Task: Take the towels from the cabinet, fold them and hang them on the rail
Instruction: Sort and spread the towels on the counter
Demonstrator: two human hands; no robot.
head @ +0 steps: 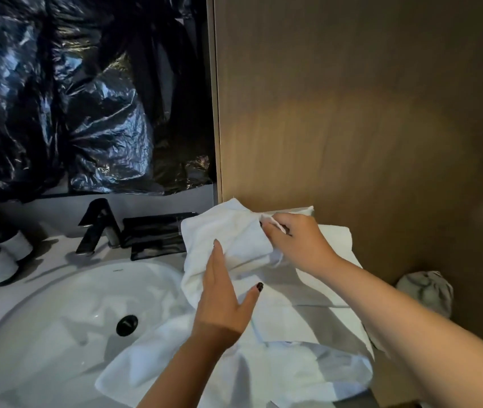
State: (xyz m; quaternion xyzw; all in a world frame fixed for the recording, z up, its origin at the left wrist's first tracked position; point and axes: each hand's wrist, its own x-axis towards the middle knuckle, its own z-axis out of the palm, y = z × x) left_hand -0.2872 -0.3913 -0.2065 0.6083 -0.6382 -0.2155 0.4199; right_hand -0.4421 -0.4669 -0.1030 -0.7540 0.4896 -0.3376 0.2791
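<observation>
Folding step, I judge. Towel (228, 234) on surface (175, 260) beside sink (57, 304). Right hand (296, 240) fingers pinch its corner; left hand (222, 298) flat, fingers straight, pressing. Next: carry corner across, align edges.

A single wide-angle view comes from the person's head, looking forward and steeply down onto the tabletop (57, 240) and the sink (66, 313) set into it. It sits close, both forearms reaching in from the bottom edge, with the left hand (222, 301) and right hand (296, 240) on a towel (234, 231) near mid-frame. The view faces a wooden panel (352, 113) filling the upper right and black plastic sheet (87, 98) at upper left; straight lines bow toward the edges.
</observation>
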